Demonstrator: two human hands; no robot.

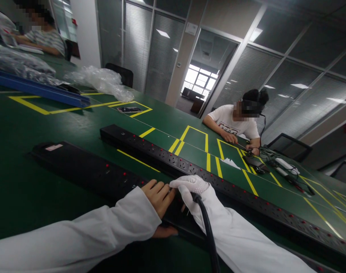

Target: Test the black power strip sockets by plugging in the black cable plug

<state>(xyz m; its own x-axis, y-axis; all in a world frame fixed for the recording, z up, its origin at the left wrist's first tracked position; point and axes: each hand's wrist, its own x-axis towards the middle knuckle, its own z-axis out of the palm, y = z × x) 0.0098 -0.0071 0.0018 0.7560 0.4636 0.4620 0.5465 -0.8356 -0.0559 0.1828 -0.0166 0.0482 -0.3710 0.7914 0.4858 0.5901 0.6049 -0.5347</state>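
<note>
A wide black power strip with red indicator lights lies on the green table nearest me. My bare left hand grips it, fingers over the top and thumb along the near side. My right hand, in a white glove, is closed around a black power plug; metal prongs seem to show under the fingers. From the plug a thick black cable runs down toward me. The fingertips of both hands nearly meet above the strip. Behind them stretches a longer black power strip with a row of sockets.
Yellow tape marks rectangles on the table. A blue channel, clear plastic wrap and a phone lie at the far left. Across the table a person handles small parts beside tangled cables. More people sit at upper left.
</note>
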